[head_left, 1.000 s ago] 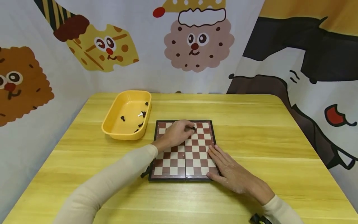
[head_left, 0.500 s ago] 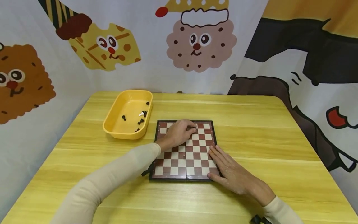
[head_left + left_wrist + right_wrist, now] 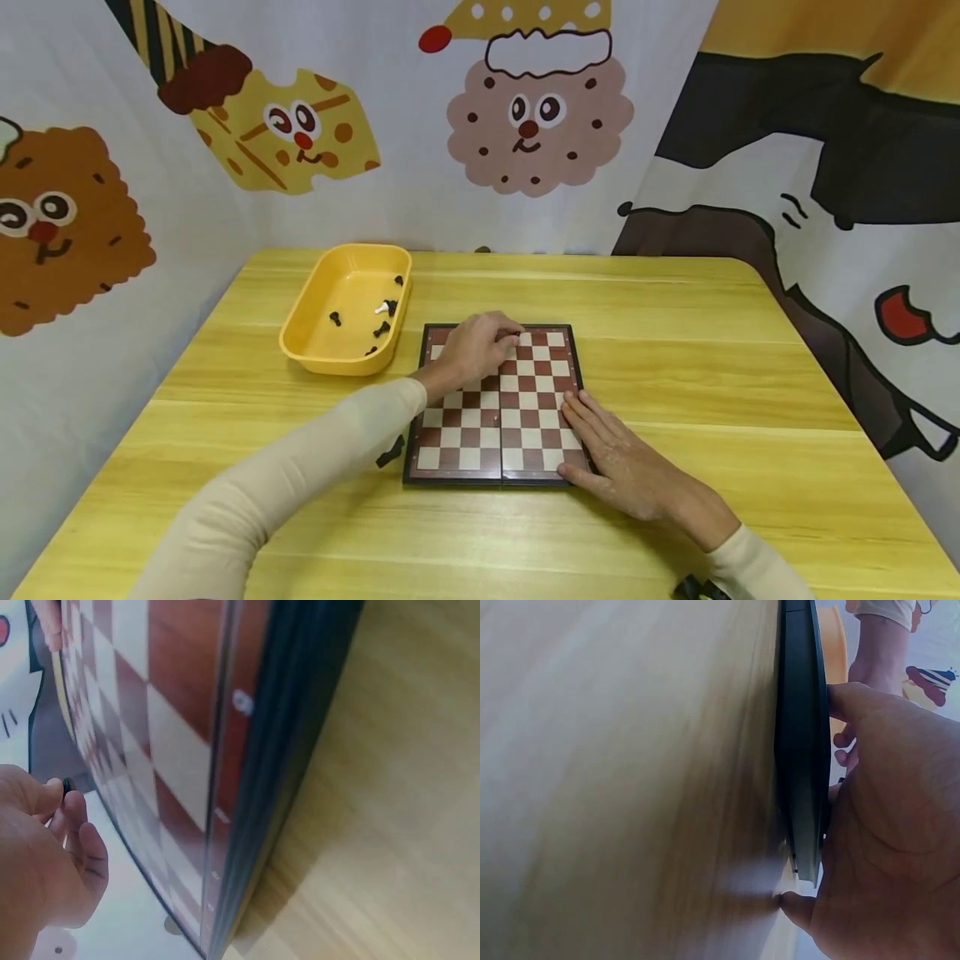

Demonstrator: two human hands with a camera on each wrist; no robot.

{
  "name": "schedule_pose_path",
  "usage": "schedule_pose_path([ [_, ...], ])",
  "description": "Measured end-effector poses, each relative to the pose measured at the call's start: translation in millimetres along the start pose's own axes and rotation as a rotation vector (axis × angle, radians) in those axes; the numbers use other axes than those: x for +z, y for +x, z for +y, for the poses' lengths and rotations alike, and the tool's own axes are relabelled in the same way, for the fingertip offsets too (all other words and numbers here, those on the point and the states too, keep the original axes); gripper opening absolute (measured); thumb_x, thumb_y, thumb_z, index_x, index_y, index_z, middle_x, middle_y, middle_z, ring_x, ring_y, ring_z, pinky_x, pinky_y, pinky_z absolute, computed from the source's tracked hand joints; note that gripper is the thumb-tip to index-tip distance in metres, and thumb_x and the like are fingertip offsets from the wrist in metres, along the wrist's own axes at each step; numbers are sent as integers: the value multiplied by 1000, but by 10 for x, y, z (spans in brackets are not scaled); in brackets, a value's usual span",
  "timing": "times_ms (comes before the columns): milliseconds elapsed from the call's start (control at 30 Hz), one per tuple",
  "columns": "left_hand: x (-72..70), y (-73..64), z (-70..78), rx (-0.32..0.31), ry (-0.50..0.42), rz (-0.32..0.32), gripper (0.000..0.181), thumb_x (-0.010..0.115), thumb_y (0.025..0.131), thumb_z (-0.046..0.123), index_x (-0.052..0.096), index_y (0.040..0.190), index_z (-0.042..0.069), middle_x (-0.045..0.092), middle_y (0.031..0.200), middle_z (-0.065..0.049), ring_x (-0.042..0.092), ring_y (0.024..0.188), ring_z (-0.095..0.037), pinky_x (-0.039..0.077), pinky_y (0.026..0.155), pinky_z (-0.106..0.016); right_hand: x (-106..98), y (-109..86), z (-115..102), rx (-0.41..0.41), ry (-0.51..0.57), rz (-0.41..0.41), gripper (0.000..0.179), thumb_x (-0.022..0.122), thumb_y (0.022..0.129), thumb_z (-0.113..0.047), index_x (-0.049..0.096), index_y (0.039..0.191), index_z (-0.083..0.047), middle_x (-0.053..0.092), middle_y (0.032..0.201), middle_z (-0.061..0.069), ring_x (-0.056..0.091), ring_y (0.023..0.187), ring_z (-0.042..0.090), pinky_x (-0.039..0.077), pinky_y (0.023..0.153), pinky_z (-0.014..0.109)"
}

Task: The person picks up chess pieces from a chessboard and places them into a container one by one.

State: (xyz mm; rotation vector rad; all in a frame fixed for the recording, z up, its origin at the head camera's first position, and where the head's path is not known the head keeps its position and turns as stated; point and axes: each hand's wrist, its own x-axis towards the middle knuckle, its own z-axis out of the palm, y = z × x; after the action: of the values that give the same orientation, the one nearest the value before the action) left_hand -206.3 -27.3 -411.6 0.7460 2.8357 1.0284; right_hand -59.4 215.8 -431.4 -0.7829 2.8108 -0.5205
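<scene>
A brown-and-white folding chessboard (image 3: 469,437) with a dark frame lies on the table. My left hand (image 3: 474,348) reaches over its far half and pinches a small black chess piece (image 3: 67,784) between thumb and fingertips, as the left wrist view shows. In the head view the fingers hide nearly all of that piece. Along the board's right edge lies my right hand (image 3: 633,471), its fingers straight. In the right wrist view this hand (image 3: 900,817) touches the board's dark side (image 3: 804,727).
A yellow tub (image 3: 300,354) stands at the left of the board, holding several black chess pieces (image 3: 382,329) and a white one (image 3: 382,307). A patterned curtain (image 3: 420,208) hangs behind the wooden table (image 3: 697,350).
My left hand has shifted slightly toward the board's far edge, and the black piece in its fingers has become harder to see. The right hand stays on the board's edge.
</scene>
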Motion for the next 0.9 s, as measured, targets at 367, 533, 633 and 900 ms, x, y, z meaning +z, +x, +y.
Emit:
schedule_pose_path([
  [367,-98,16,18,-38,-38,50,25,64,103,22,73,125,14,66,129,-3,35,42,-9,30,39,-23,9,0,7,-4,-8,6,81,45,105,-55,20,161,-2,12,169,10,5,154,30,17,120,54],
  [533,-148,-25,-32,-44,-40,59,24,64,103,22,74,124,14,67,128,-2,36,42,-10,31,40,-24,8,-1,-3,-7,-1,-5,81,45,105,-55,20,161,-1,12,168,11,5,154,31,17,120,54],
  [633,-198,-41,-69,-53,-51,68,24,64,103,21,74,124,14,69,123,-2,42,44,-12,35,40,-25,8,2,-7,-5,1,-6,81,45,105,-55,20,161,-1,12,168,11,5,154,31,17,120,54],
  [900,-380,-59,-187,-73,-18,88,24,64,103,20,73,125,14,69,123,-2,41,43,-11,35,40,-25,8,4,-2,-2,-4,0,82,47,105,-54,20,161,-1,12,168,11,5,154,31,16,120,54],
])
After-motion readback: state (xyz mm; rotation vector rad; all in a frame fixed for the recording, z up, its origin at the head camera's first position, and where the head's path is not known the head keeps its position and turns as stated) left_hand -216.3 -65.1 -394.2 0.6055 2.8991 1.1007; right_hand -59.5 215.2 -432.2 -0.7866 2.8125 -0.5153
